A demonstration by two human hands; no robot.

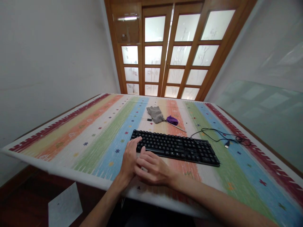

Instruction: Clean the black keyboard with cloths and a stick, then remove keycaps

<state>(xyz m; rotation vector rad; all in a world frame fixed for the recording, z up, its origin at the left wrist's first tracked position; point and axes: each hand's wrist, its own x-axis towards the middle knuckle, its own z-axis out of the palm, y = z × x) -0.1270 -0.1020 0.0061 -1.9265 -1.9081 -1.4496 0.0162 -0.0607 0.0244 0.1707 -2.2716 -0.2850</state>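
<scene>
A black keyboard (175, 146) lies at a slant on the striped tablecloth. My left hand (129, 156) rests over its near left corner, with its fingers stretched onto the leftmost keys. Just in front of the keyboard, my right hand (153, 167) is closed with curled fingers and lies against my left hand. A small pale spot shows between the right fingers, too small to name. The keyboard's black cable (213, 130) is loosely coiled at the right and ends in a USB plug (227, 144).
Beyond the keyboard lie grey knitting (155, 114) on needles, a purple yarn bundle (172, 120) and a small black item (149, 119). A striped cloth (99, 148) covers the table. A pale chair back (262, 116) stands right; wooden glass doors (167, 67) are behind.
</scene>
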